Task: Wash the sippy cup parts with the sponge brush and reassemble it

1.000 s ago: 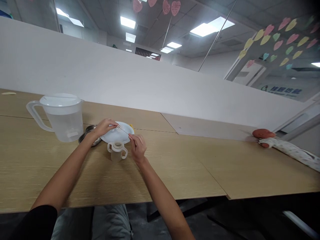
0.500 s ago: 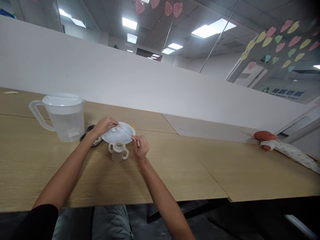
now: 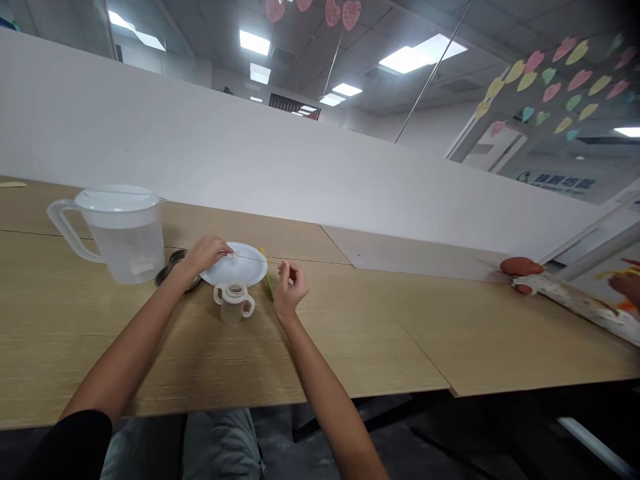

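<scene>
Over the white plate (image 3: pixel 227 273), my left hand (image 3: pixel 207 253) is closed in a pinch on a small clear piece (image 3: pixel 233 256), too small to name. A thin dark strand (image 3: pixel 253 259) runs from that piece across the plate toward my right hand (image 3: pixel 291 283). The right fingers are pinched together right of the plate, seemingly at the strand's other end. Just in front of the plate stands a clear two-handled cup (image 3: pixel 233 308), upright and without a lid. Partly behind my left forearm lies a round metal dish (image 3: pixel 165 272).
A large clear pitcher (image 3: pixel 125 240) with a white lid stands at the left. A yellow-green strip (image 3: pixel 269 287) lies beside the plate. At the far right are a stuffed toy (image 3: pixel 523 267) and another person's hand (image 3: pixel 627 287) with something yellow. A white partition (image 3: pixel 260 167) borders the table's back.
My right hand has moved right, away from the plate, and the strand lies flatter. The yellow-green strip shows more. Another person's hand has appeared at the right edge.
</scene>
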`<state>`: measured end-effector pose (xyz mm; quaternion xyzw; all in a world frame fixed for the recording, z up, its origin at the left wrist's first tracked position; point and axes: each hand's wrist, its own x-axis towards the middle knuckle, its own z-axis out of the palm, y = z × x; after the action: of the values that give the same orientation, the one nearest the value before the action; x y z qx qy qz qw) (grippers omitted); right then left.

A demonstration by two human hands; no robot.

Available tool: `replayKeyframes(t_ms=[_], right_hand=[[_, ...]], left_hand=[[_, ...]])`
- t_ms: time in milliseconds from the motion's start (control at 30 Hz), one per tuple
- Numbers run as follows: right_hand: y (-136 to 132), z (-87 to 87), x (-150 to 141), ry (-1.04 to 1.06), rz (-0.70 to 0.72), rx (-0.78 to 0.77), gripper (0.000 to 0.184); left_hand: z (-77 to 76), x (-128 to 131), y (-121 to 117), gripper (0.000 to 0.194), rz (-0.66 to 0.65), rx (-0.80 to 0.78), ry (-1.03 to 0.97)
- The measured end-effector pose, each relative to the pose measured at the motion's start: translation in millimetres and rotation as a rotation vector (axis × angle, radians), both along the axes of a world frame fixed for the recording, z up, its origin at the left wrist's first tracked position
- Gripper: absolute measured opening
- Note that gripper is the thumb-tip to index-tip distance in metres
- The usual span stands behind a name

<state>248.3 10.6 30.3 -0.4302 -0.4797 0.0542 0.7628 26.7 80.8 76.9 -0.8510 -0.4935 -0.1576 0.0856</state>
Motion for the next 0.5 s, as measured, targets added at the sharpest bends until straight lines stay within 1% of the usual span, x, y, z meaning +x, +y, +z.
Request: replayKeyframes(t_ms=[67, 133, 233, 300, 400, 500], right_hand=[[4.0, -1.3, -0.7, 0.085, 0.055, -0.081, 0.035], [6.8, -3.2, -1.6, 0.126, 0.090, -0.108, 0.036], [10.0, -7.8, -2.3, 0.060, 0.093, -0.135, 0.037], [12.4, -11.8, -2.0, -0.035, 0.078, -0.175, 0.037], [16.7, -17.9, -1.2, -0.178, 0.059, -0.250, 0.038], [21.3, -23.0, -0.4, -0.310, 0.025, -0.310, 0.036]], left_hand=[[-1.1, 5.7, -0.7, 0.025, 0.044, -0.001, 0.078], [-3.6, 11.0, -0.7, 0.023, 0.092, -0.036, 0.101], [-9.5, 16.4, 0.3, 0.020, 0.118, -0.139, 0.065], [-13.2, 18.4, 1.1, 0.021, 0.095, -0.204, 0.041], [-16.7, 19.5, 2.3, 0.025, 0.027, -0.278, -0.014], [-17.2, 19.8, 3.2, 0.027, -0.068, -0.386, -0.175]])
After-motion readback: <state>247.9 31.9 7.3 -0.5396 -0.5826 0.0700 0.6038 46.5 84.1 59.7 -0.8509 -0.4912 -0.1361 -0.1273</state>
